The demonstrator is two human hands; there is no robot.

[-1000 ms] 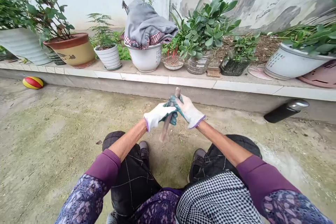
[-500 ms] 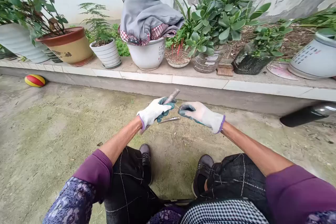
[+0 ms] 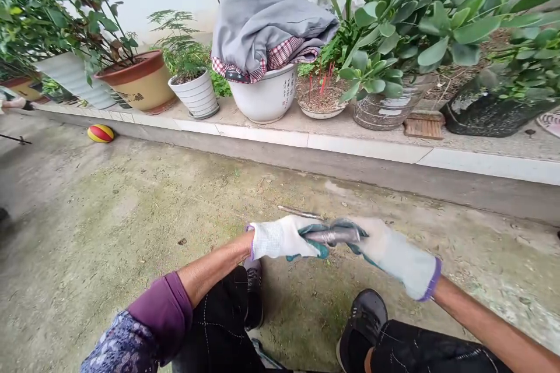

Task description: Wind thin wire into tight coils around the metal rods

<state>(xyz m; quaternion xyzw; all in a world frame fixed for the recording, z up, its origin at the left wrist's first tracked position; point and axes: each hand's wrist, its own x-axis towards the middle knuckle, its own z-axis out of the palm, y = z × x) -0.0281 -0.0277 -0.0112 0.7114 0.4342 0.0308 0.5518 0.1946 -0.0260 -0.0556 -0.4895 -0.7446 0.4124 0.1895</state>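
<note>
My left hand (image 3: 291, 237), in a white glove with a green-coated palm, is closed around a silver-grey tube (image 3: 333, 236) that points to the right. My right hand (image 3: 380, 245), gloved the same way and blurred by motion, has its fingers around the tube's right end. Just above the left hand a thin metal rod (image 3: 300, 212) shows. Its right end runs behind the gloves, and I cannot tell whether it is held or lies on the ground.
A tiled ledge (image 3: 266, 135) crosses the view with potted plants, a cloth-covered white pot (image 3: 262, 93) and a wooden brush-like piece (image 3: 424, 125). A red and yellow ball (image 3: 100, 133) lies on the concrete floor (image 3: 153, 204). At the far left edge, another person's arm (image 3: 15, 103) shows.
My hands have come together at the tube; before, they were apart with a thin line between them. The tube has turned from slanting upward to nearly level. My view has shifted left.
</note>
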